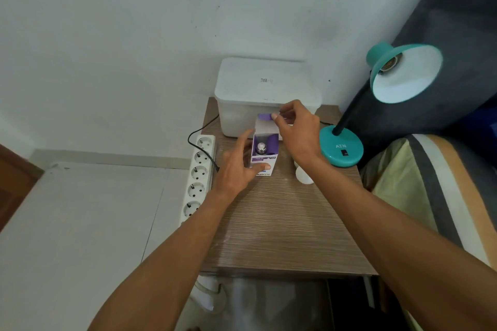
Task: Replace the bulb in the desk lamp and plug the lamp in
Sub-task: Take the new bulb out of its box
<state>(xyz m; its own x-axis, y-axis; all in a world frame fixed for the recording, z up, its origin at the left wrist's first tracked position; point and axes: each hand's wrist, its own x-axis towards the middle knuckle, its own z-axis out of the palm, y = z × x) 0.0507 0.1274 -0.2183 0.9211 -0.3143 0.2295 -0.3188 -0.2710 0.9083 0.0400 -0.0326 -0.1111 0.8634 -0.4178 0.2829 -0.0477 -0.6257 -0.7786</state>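
your left hand (236, 166) steadies the purple-and-white cardboard bulb box (265, 150), your right hand (295, 129) pinches its flap open over the new bulb's metal base (261, 148); teal lamp's socket (390, 63) sits empty up right, so fitting and plugging remain.

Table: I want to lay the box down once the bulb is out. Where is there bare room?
The near half of the table, between the power strip and the bed, is bare. The far end is crowded: tub, box, old bulb, lamp.
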